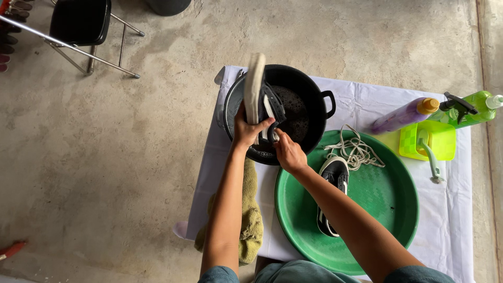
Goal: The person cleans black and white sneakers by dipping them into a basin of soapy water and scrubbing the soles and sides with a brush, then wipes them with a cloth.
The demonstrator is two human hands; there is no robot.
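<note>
Black-and-white sneaker (260,99) is held upright over a black basin (306,99), pale sole facing away from the person's right side, toe end up. Head view only.

Left hand (246,130): closed around the lower part of the sneaker, thumb across its side, gripping it firmly. Right hand (288,152): just beside the left, fingers curled in against the sneaker's heel area; whatever it pinches there is hidden by the fingers, so I cannot tell if it grips the shoe itself or something small against it. Both hands sit above the near rim of the basin, which holds dark, soapy-looking water.

Below the right forearm: a round green tub (387,199) touching the basin's near edge. Inside it, under the forearm, lies a second sneaker (334,181) of the same colours, laces removed. Beyond it in the tub, a loose tangle of white laces (356,149).

Below the left forearm: an olive-yellow towel (252,215) hanging over the bench edge.

Far to the right of the right hand: a purple bottle (401,116) lying on its side, a green spray bottle (469,109), and a yellow-green square container (435,140) with a brush (430,160) resting across it.

All stands on a bench (361,99) covered in white cloth. Concrete floor around; a black folding chair (81,23) well off beyond the left hand.
</note>
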